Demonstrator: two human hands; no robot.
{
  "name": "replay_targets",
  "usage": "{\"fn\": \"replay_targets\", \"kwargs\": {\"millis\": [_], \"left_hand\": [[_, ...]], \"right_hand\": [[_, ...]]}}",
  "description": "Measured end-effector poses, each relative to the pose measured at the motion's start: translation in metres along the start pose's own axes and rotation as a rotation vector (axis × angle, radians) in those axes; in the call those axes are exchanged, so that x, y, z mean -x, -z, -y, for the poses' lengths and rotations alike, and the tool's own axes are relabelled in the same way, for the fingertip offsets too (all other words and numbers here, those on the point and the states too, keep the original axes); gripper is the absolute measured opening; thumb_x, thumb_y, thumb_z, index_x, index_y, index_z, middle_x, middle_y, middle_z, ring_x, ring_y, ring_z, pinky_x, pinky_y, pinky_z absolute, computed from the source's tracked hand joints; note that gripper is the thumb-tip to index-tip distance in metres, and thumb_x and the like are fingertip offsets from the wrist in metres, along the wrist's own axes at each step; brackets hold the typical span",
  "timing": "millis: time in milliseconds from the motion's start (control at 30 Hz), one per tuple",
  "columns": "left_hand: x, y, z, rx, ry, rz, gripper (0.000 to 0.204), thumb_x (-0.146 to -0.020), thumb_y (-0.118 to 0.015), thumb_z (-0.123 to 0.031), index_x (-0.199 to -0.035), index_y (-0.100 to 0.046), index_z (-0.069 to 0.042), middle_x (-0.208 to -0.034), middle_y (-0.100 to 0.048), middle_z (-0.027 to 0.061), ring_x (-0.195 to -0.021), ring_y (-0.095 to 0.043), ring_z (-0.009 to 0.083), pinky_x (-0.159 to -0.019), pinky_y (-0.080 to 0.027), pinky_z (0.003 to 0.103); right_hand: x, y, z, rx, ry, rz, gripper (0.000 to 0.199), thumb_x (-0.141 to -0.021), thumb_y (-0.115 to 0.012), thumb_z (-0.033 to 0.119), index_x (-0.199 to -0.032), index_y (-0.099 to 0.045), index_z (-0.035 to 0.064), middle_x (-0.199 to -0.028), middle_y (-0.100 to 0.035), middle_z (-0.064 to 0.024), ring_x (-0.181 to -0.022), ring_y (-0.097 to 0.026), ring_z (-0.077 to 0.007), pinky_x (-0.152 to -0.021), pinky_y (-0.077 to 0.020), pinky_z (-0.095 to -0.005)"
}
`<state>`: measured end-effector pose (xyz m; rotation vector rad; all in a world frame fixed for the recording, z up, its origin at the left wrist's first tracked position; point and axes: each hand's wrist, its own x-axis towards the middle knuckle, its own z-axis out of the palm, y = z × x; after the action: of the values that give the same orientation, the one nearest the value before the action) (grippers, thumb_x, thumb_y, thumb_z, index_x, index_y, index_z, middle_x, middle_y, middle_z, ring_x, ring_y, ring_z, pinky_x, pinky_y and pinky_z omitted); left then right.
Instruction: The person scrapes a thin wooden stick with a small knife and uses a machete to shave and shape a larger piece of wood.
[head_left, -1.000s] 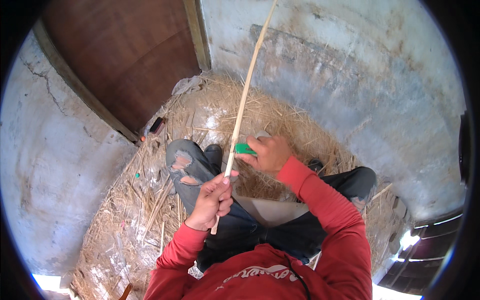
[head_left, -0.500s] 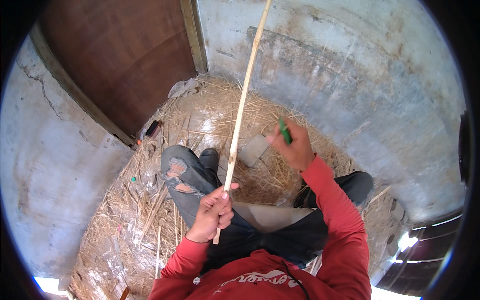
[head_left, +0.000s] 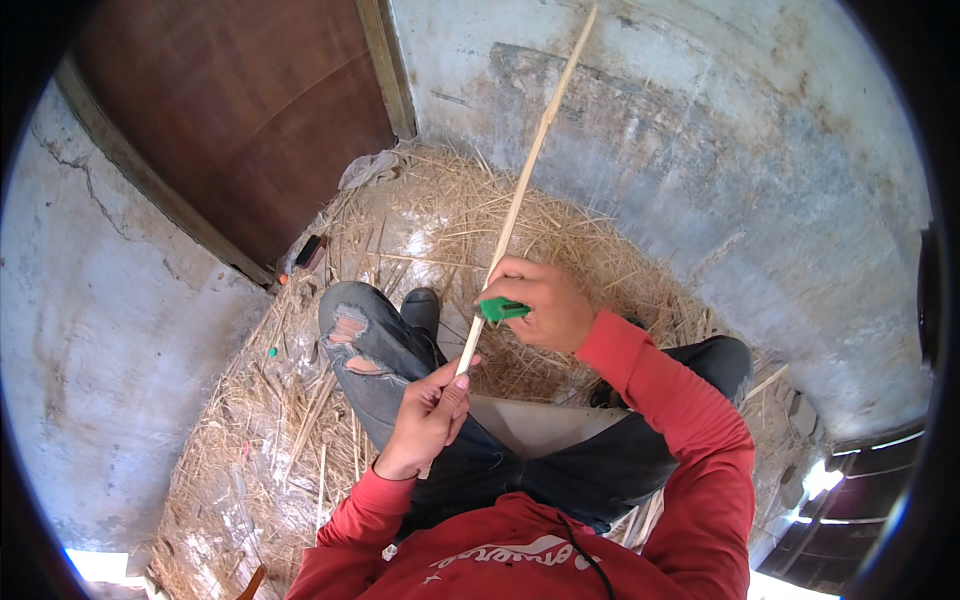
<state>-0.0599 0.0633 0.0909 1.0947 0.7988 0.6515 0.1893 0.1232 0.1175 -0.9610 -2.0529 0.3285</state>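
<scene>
A long pale strip of wood or bamboo (head_left: 528, 175), with a node near its upper part, slants up and away from my lap toward the far wall. My left hand (head_left: 425, 422) is closed around its lower end, thumb along the top. My right hand (head_left: 545, 303) grips a green-handled cutter (head_left: 503, 310) and presses it against the strip a little above the left hand. The cutter's blade is too small and shaded to make out. Fingers of the right hand also touch the strip.
Straw and shavings (head_left: 300, 420) cover the floor around my crossed legs. A brown door (head_left: 240, 120) stands at far left between weathered plaster walls (head_left: 690, 130). A dark box-like object (head_left: 310, 252) and a crumpled cloth (head_left: 368, 169) lie near the door.
My right hand has come left and down with the green cutter, from beside the strip onto it. The strip's far end has swung right and lowered; its node sits farther up.
</scene>
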Motion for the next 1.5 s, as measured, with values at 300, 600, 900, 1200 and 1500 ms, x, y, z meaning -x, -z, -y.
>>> {"fn": "replay_targets", "kwargs": {"millis": [300,600,900,1200,1500], "left_hand": [[0.010,0.008,0.016,-0.056,0.017,0.024,0.041,-0.112,-0.046,-0.020,-0.148,-0.050,-0.002,-0.063,-0.041,-0.0061,-0.047,-0.036,0.0032,-0.045,-0.030,0.021],[0.022,0.007,0.017,0.068,0.143,0.382,0.050,-0.111,-0.046,-0.017,-0.160,-0.035,-0.007,-0.092,-0.058,0.0046,-0.057,-0.047,0.0066,-0.050,-0.042,0.021],[0.015,-0.006,-0.016,0.258,-0.585,0.182,0.064,-0.105,-0.052,-0.047,-0.150,-0.038,-0.003,-0.112,-0.065,0.0214,-0.079,-0.065,0.0198,-0.058,-0.052,0.026],[-0.056,-0.011,-0.113,-0.358,-0.956,-0.233,0.023,-0.111,-0.049,-0.024,-0.120,-0.053,-0.002,-0.079,-0.057,0.0032,-0.062,-0.054,0.0072,-0.054,-0.044,0.023],[-0.134,-0.014,-0.170,-0.798,-1.042,-0.287,0.019,-0.103,-0.058,-0.020,-0.102,-0.067,-0.003,-0.086,-0.061,0.0037,-0.078,-0.057,0.0133,-0.073,-0.047,0.032]], "right_hand": [[0.002,0.052,-0.012,-0.592,-0.695,-0.473,0.033,-0.100,-0.070,0.035,-0.095,-0.068,0.0031,-0.077,-0.060,-0.0004,-0.074,-0.058,-0.0137,-0.067,-0.0480,-0.0327],[0.063,0.003,-0.019,-0.456,-0.938,-0.291,0.036,-0.097,-0.074,0.031,-0.114,-0.066,-0.0004,-0.096,-0.072,-0.0066,-0.056,-0.047,-0.0025,-0.051,-0.0374,-0.0251],[0.072,-0.026,-0.012,-1.218,-1.183,-0.400,0.036,-0.098,-0.073,0.034,-0.113,-0.065,0.0028,-0.106,-0.074,-0.0122,-0.051,-0.036,-0.0045,-0.048,-0.0305,-0.0242],[0.103,0.060,0.082,-0.736,-0.793,-0.437,0.041,-0.108,-0.053,0.037,-0.127,-0.061,0.0027,-0.094,-0.073,-0.0077,-0.047,-0.037,-0.0035,-0.044,-0.0281,-0.0214],[0.450,0.067,0.044,0.070,-1.427,-1.237,0.053,-0.106,-0.051,0.048,-0.124,-0.066,0.0011,-0.086,-0.072,-0.0162,-0.055,-0.062,-0.0198,-0.052,-0.0474,-0.0321]]}}
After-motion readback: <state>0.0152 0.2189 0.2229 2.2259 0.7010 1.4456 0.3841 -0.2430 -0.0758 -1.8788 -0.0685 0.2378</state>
